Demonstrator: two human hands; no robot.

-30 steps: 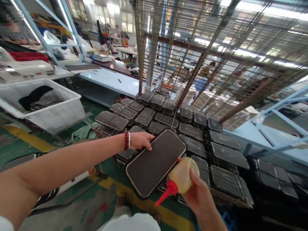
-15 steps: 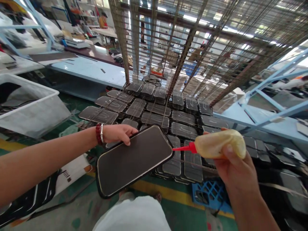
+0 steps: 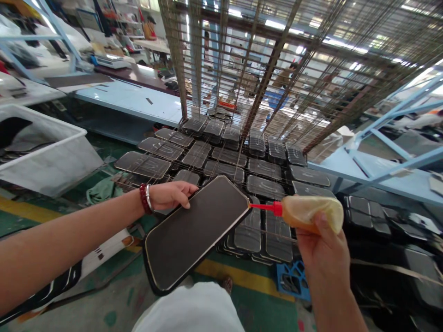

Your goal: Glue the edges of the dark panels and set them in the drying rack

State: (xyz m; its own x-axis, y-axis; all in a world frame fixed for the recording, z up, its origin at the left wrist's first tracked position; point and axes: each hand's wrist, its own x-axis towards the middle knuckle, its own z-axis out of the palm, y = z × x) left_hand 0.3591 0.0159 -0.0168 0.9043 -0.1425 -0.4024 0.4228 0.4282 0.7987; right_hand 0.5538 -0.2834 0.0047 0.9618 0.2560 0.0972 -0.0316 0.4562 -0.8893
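My left hand (image 3: pixel 172 194) is closed on the far edge of a dark rounded panel (image 3: pixel 197 235), thumb on top and fingers underneath. The panel is flat, with a black rim and a pale line running along its border; it tilts down toward my lap. My right hand (image 3: pixel 323 235) is wrapped round a soft glue bottle (image 3: pixel 311 213) holding yellowish liquid. Its red nozzle (image 3: pixel 266 207) points left, and the tip meets the panel's right corner. Behind them, many similar dark panels (image 3: pixel 265 169) lie in rows on a wire rack.
The wire rack's raised shelves (image 3: pixel 238 60) lean over the rows of panels. A white bin (image 3: pixel 51 157) stands at left, beside a light-blue table (image 3: pixel 138 103). A blue crate (image 3: pixel 294 279) sits on the floor below. Dark pieces (image 3: pixel 391 258) are piled at right. People are in the background.
The panel has turned a little, its near end swinging down and right. My right hand has moved left and the bottle lies more level, its nozzle tip slightly higher at the panel's corner.
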